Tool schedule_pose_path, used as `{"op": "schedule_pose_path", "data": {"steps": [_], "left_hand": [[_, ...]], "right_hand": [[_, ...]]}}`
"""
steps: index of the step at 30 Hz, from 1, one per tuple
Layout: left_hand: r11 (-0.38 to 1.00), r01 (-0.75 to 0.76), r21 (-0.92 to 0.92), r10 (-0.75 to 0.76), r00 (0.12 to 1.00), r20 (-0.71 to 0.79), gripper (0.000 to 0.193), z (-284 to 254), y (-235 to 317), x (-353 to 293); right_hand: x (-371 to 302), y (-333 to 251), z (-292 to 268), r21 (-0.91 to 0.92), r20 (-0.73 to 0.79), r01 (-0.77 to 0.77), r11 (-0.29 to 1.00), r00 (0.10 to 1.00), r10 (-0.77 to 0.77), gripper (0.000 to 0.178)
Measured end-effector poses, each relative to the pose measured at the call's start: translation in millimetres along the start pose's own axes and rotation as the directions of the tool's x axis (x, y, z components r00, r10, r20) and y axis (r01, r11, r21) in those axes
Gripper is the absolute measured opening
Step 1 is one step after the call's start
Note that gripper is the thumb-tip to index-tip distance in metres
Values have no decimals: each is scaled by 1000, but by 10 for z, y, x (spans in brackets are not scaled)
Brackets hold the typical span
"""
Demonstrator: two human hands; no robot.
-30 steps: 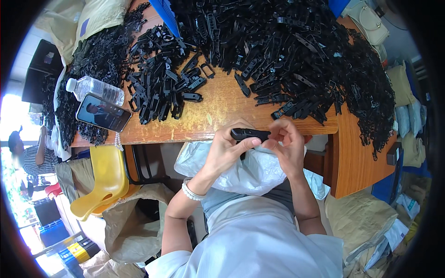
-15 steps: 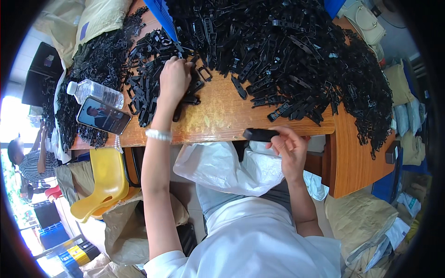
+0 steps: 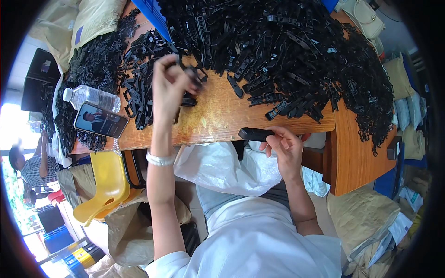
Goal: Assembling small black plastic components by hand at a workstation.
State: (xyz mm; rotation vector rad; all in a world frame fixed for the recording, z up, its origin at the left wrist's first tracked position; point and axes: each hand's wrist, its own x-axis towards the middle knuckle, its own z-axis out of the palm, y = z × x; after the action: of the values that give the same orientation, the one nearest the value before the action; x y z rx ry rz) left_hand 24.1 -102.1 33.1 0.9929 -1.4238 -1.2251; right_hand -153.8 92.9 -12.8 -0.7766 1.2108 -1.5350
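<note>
My right hand (image 3: 287, 153) holds a long, smooth black plastic piece (image 3: 255, 134) by one end between thumb and fingers, just over the table's front edge. My left hand (image 3: 170, 83), smeared by motion, is above the table beside the left heap of black plastic parts (image 3: 139, 92). Its fingers are closed on a small dark plastic part (image 3: 193, 76), whose shape is too blurred to tell. A much larger pile of black parts (image 3: 273, 51) spreads across the back of the wooden table (image 3: 213, 111).
A water bottle (image 3: 92, 98) and a phone (image 3: 100, 121) rest on the left parts. A white plastic bag (image 3: 227, 169) lies open over my lap below the table edge. A yellow chair (image 3: 109, 180) stands left; a blue crate (image 3: 153, 18) is at the back.
My left hand has lifted from the left heap and turned, with a small dark part in its fingers. My right hand, still holding the black piece, has shifted slightly left.
</note>
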Motion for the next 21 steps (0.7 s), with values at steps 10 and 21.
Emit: {"op": "schedule_pose_path", "data": {"steps": [10,21], "left_hand": [[966,93,240,-227,745,627,50,150,96,-867],[960,-43,275,-117,833,541,52,304,203,-1081]], "right_hand": [[106,-293,87,-98,82,25,995,996,-17,21],[4,-248,163,-361,150,276,891,960,-236,22]]}}
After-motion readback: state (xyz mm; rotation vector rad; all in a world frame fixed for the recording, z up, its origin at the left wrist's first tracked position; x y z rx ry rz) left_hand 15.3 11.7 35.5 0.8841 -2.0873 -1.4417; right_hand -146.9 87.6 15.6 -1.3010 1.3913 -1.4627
